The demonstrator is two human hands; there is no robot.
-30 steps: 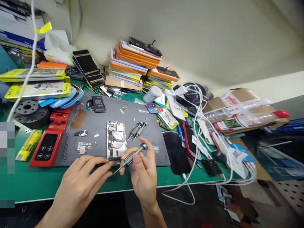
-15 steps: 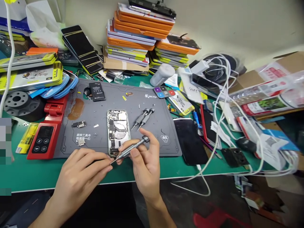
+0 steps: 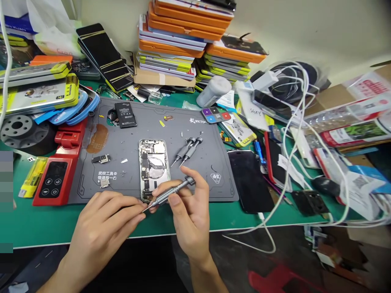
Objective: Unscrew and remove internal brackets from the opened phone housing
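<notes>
My right hand (image 3: 192,219) holds a grey precision screwdriver (image 3: 172,193), slanted with its tip down to the left. Its cap end lies near my raised index finger. My left hand (image 3: 104,221) is closed, its fingertips pressed together by the screwdriver's tip; what they pinch is hidden. Just beyond both hands an opened phone (image 3: 154,162) lies on the grey work mat (image 3: 198,179), its inner parts exposed and its lower end partly covered by my fingers. Two more screwdrivers (image 3: 187,150) rest on the mat to the phone's right.
A black phone battery (image 3: 126,114) lies at the mat's back, with small metal parts (image 3: 102,158) to the left. A red device (image 3: 55,179) flanks the mat. To the right are a dark phone (image 3: 252,181) and white cables (image 3: 285,162). Orange boxes (image 3: 187,28) are stacked behind.
The camera view has shifted slightly, so the bench items on the right appear farther right. Both hands keep nearly the same pose, with the screwdriver still in my right hand.
</notes>
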